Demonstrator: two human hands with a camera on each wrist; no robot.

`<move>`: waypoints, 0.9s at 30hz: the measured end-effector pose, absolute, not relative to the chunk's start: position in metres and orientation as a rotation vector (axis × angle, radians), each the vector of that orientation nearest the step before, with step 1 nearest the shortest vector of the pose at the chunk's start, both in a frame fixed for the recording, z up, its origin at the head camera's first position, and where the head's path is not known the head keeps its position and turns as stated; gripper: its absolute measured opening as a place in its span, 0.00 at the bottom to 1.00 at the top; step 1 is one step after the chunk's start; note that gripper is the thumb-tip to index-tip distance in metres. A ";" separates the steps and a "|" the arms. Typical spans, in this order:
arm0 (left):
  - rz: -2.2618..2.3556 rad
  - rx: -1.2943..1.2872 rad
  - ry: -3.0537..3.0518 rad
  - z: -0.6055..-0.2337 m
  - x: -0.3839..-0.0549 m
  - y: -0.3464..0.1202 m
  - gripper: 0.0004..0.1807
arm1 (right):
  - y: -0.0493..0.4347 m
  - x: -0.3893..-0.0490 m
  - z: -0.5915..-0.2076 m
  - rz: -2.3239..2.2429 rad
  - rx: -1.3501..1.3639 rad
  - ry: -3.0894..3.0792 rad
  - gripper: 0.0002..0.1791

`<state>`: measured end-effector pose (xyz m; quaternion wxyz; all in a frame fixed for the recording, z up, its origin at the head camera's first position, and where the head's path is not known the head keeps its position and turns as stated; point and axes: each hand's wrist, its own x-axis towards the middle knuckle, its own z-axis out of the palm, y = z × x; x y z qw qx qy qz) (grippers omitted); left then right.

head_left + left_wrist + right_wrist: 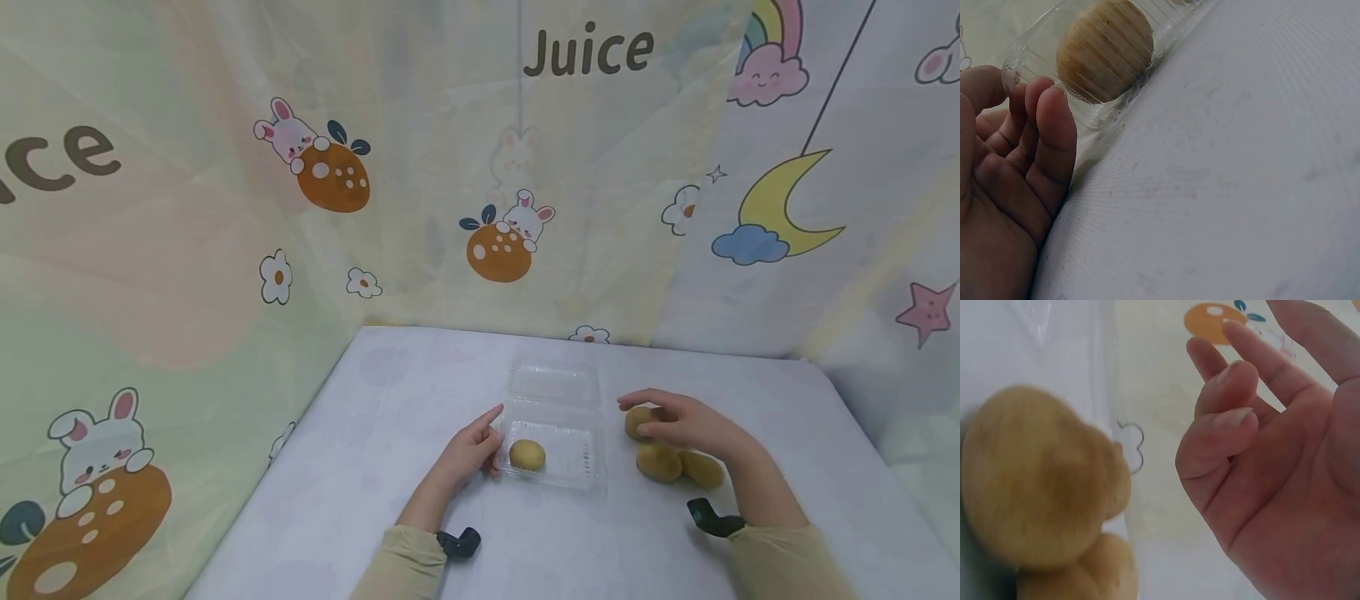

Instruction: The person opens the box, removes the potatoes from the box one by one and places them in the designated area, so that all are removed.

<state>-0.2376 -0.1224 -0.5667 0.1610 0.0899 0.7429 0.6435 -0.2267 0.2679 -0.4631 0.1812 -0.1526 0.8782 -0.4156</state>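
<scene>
A hinged clear plastic container (577, 454) lies with its lid folded back. One potato (527, 455) sits inside, near the front left corner. My left hand (471, 454) is at the container's left side; in the left wrist view, its thumb and fingers pinch the rim. To the right lies a group of potatoes: one (637, 422) farther back, partly covered by my right hand, one (658, 463) nearer, and a longer one (702, 470) beside it. My right hand (686, 425) hovers over this group, fingers loosely bent and holding nothing.
A white cloth covers the table (420, 375). Printed fabric curtains (420, 167) stand along its back and sides. A dark wrist camera (459, 544) is strapped at the left wrist, and another (714, 518) at the right.
</scene>
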 end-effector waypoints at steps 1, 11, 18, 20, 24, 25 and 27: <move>1.837 0.258 2.122 -0.566 -0.238 -0.122 0.30 | 0.264 -0.228 -0.462 -1.170 -0.426 2.466 0.24; 1.831 0.261 2.124 -0.565 -0.237 -0.122 0.30 | 0.228 -0.242 -0.450 -1.095 -0.507 2.408 0.21; 1.824 0.263 2.134 -0.564 -0.237 -0.122 0.31 | 0.204 -0.255 -0.451 -1.031 -0.587 2.365 0.22; 1.819 0.260 2.139 -0.564 -0.237 -0.122 0.31 | 0.197 -0.259 -0.451 -1.012 -0.621 2.358 0.23; 1.818 0.268 2.151 -0.564 -0.236 -0.122 0.31 | 0.186 -0.266 -0.451 -0.991 -0.695 2.321 0.23; 1.819 0.269 2.153 -0.564 -0.236 -0.122 0.31 | 0.183 -0.267 -0.451 -0.992 -0.698 2.303 0.23; 1.818 0.267 2.154 -0.564 -0.236 -0.122 0.31 | 0.179 -0.270 -0.450 -0.996 -0.688 2.269 0.23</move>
